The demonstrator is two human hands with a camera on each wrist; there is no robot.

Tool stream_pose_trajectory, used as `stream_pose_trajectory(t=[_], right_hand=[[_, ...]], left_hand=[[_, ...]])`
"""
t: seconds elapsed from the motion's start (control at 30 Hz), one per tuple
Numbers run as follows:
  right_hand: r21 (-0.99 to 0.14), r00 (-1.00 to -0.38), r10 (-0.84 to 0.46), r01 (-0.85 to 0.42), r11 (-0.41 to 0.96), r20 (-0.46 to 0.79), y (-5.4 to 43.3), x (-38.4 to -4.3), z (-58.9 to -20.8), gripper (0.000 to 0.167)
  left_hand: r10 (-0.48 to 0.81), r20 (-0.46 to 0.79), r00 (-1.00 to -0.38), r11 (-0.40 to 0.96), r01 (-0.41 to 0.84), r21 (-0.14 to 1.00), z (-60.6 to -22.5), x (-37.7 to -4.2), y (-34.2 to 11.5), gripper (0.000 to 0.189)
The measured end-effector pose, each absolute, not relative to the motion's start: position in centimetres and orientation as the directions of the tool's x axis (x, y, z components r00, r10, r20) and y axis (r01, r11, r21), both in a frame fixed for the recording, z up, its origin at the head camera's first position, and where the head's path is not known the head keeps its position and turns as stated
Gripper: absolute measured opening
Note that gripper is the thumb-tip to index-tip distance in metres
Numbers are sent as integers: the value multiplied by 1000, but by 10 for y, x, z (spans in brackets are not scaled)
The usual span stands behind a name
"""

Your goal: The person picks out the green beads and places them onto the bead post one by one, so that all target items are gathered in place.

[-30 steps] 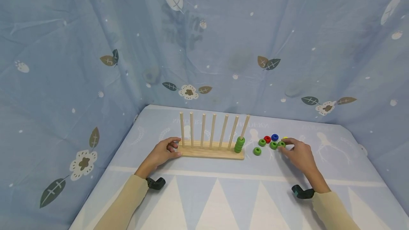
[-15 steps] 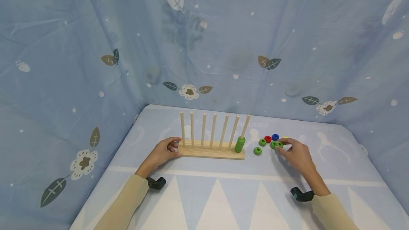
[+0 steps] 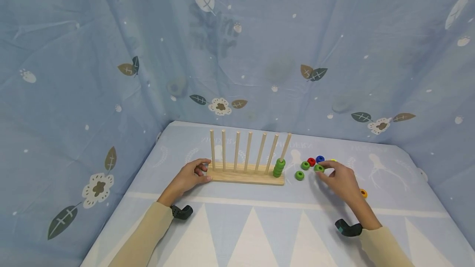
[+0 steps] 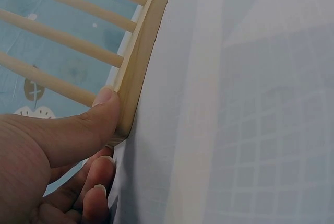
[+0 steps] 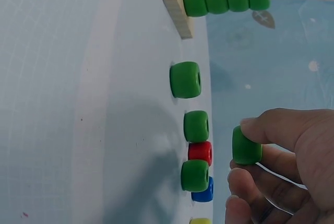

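Observation:
A wooden peg rack with several upright rods stands in the middle of the table. Green beads are stacked on its rightmost rod. My left hand grips the rack's left end; in the left wrist view the thumb presses the base's edge. Held between thumb and fingers of my right hand is a green bead, raised off the table. Below it lie loose green beads, a red bead and a blue bead. From the head, the held bead overlaps a green one beneath.
A yellow bead lies partly hidden behind my right hand. An orange bead shows beside the right wrist. Patterned blue cloth hangs behind the table and along its sides.
My right hand has moved left with the green bead, away from its earlier place beside the others. The orange bead has come into sight. My left hand stays on the rack.

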State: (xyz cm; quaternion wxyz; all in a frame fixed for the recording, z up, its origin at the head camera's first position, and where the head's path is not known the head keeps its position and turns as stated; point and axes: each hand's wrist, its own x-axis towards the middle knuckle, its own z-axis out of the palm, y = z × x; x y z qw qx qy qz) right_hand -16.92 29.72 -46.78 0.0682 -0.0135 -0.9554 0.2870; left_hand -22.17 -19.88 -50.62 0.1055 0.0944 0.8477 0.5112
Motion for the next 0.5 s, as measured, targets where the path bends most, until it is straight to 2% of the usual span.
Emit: stream_pose_trajectory(t=[0.5], right_hand=[[-560, -986, 44, -56, 827, 163, 287, -170, -461, 40]], left_hand=[[259, -93, -961, 464, 40, 885, -508, -222, -199, 61]])
